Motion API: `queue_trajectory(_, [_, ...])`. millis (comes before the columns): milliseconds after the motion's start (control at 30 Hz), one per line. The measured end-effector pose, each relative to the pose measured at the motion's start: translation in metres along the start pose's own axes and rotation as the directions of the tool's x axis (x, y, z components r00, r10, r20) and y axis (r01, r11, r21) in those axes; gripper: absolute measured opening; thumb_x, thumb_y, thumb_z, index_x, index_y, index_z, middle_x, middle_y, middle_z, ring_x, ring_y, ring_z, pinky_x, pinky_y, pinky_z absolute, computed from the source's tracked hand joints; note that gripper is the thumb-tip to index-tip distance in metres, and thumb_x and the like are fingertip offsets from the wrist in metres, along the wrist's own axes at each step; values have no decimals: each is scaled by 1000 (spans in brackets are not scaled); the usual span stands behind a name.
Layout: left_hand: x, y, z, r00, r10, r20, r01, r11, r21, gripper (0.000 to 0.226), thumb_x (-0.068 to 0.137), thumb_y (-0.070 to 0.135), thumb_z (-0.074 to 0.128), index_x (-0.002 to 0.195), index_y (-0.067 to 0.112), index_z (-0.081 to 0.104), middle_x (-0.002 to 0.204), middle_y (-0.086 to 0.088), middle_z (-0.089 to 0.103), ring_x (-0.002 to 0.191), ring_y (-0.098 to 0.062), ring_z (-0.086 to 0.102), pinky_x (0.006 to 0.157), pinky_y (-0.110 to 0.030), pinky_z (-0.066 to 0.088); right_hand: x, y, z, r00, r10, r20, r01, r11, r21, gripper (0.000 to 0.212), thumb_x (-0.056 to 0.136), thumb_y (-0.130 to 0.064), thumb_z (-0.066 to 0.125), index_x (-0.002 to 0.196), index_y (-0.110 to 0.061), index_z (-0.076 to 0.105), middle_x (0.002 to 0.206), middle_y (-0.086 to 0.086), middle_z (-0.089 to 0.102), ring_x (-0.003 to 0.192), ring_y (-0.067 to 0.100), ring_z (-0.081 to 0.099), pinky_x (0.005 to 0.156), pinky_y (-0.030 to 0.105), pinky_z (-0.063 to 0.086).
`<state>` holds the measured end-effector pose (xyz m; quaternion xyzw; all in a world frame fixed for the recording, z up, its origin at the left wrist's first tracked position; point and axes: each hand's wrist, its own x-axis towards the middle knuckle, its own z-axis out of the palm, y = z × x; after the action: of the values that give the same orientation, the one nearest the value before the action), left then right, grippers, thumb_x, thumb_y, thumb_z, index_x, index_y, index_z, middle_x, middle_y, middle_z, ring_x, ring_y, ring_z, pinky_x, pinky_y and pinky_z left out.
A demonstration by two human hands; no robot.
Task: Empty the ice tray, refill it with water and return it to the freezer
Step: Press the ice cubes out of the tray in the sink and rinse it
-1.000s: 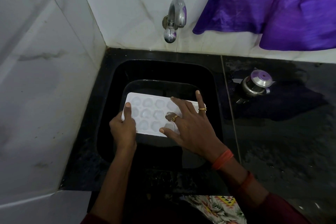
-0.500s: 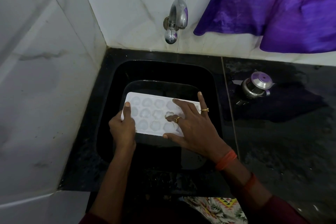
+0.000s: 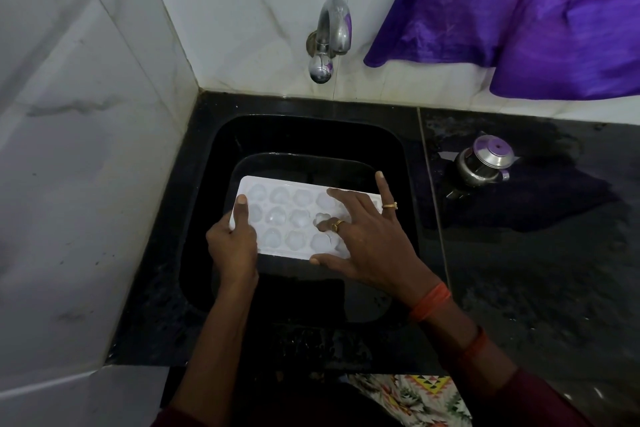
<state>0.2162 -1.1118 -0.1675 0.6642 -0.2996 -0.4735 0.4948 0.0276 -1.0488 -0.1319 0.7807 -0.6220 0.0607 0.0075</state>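
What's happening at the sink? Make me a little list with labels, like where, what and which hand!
Place: black sink set in a dark counter
Tray: white ice tray, held over the sink
Left: left hand grips the tray's left end, thumb on top
Right: right hand spread over the tray's right part, fingers pressing on it
Tap: steel tap on the wall, no water seen running
Nearby: steel pot with a lid on the counter; purple cloth hanging above
Ice in tray: cannot tell

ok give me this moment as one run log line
ice tray: over sink | left hand: grips left end | right hand: spread over right cells | tap: no stream seen
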Motion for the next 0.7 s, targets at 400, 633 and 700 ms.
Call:
queue_trajectory(400, [-8,3,2,1000,2,15,-2,1000,-15,42,100,35,61,71,5,58,52,11,51,41,0,52,43,-14,42,4,4,-9,998,5,70,-2,999,-51,69,83,-87,33,108,-38,74,145,8,53,132,23,51,121,64,-5])
queue_trajectory(633, [-11,7,4,1000,6,12,-6,1000,-24,44,100,34,61,62,13,53,50,12,49,39,1,49,42,-13,40,4,6,-12,995,27,91,-19,996,-82,73,79,-91,34,103,-36,75,144,6,54,132,21,50,121,64,-3])
queue_trajectory(700, [-13,8,4,1000,13,14,-13,1000,-18,45,100,34,61,59,19,50,45,14,48,38,1,48,41,-13,39,3,7,-12,993,16,120,-3,994,-108,73,80,-90,32,106,-37,75,147,8,51,135,24,48,121,64,-4])
